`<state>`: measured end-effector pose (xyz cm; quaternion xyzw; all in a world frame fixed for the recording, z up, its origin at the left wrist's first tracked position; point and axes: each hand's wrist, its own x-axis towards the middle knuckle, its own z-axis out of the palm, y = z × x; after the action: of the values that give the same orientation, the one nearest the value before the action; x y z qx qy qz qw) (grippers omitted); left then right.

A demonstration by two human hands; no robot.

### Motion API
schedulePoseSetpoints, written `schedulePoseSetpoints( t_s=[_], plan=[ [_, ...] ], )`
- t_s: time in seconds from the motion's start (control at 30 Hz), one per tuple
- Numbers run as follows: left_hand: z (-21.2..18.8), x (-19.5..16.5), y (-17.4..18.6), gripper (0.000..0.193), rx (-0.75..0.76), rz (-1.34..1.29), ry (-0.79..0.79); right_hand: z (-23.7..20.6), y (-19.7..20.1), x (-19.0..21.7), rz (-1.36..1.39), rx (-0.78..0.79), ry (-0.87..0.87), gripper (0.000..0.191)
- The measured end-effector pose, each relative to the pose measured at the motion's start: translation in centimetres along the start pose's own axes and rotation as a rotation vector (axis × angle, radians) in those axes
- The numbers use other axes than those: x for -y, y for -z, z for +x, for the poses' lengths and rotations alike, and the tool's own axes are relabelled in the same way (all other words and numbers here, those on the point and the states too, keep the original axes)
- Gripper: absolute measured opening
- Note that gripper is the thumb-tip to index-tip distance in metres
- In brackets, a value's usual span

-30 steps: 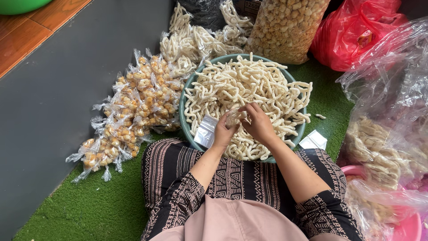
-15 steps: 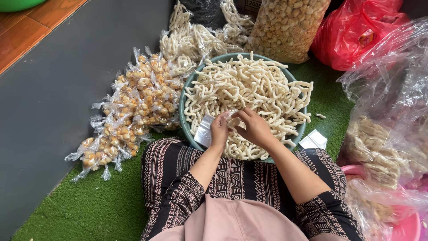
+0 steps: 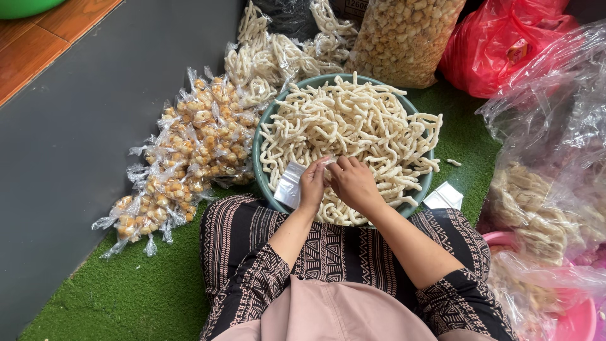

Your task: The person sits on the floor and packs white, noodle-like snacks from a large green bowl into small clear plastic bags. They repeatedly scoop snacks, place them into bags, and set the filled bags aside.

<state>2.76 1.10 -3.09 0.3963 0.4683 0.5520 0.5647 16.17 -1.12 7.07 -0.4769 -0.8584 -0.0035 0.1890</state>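
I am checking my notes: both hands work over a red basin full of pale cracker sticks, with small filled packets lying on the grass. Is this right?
Not quite: the basin is green, not red, as the head view shows. The rest holds: both hands, left hand and right hand, work over the cracker sticks, and filled packets lie beside it.

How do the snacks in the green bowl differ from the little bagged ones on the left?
The pale stick-shaped crackers lie loose, heaped in the round green bowl; the golden-brown puffed snacks are chunky and sealed in small clear packets, piled on the green turf. Both heaps sit before the person.
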Motion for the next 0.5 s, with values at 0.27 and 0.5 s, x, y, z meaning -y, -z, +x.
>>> schedulePoseSetpoints(
  t_s=[0.27, 0.5],
  plan=[
    [-0.2, -0.7, -0.6, 0.031, 0.035, 0.020, -0.225, 0.3, 0.1, 0.0, -0.054, 0.037, -0.006, 0.034],
    [-0.1, -0.2, -0.6, 0.031, 0.042, 0.014, -0.273, 1.0, 0.4, -3.7, 0.291, 0.210, -0.243, 0.031]
  ],
)
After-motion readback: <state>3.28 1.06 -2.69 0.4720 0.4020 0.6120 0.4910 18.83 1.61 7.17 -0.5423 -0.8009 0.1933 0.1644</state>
